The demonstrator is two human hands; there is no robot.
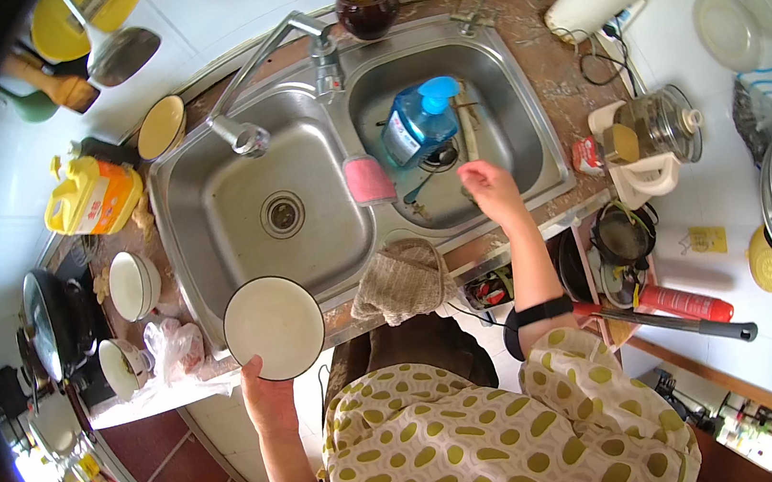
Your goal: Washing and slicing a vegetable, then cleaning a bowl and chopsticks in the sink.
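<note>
My left hand grips a white bowl with a dark rim by its near edge, thumb on top. The bowl is over the front edge of the left sink basin. My right hand hovers above the near part of the right basin, its fingers curled and slightly blurred; I cannot tell whether anything is in them. Beyond it a blue pump bottle stands in that basin, beside a dark-headed spoon and a pale stick. A pink sponge rests on the divider.
A chrome faucet reaches over the left basin. A brown cloth drapes over the counter's front edge. White bowls, a plastic bag and a yellow jug stand at left. At right are a glass-bodied appliance and a red fire extinguisher.
</note>
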